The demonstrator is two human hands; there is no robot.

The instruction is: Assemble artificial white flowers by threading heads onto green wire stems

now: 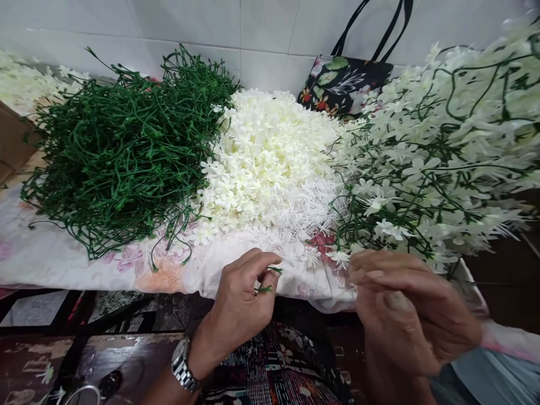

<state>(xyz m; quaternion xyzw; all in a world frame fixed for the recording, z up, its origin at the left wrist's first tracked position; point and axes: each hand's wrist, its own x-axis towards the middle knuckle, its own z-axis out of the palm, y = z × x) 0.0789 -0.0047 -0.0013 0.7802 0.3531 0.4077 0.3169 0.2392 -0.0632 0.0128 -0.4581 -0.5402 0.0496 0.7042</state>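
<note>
My left hand, with a metal watch on its wrist, is closed around a green plastic flower stem; its short green tips poke out past the fingers. To the right, my right hand has its fingers pressed together over the table edge, and whatever they may hold is hidden. Just beyond the hands lie a heap of white artificial blossoms and a patch of thin white stamens. A tangled pile of green stems sits on the left.
Assembled white flowers on green stems are heaped at the right, reaching close to my right hand. A floral bag leans against the tiled wall. A flowered cloth covers the table. At far left stands a cardboard box.
</note>
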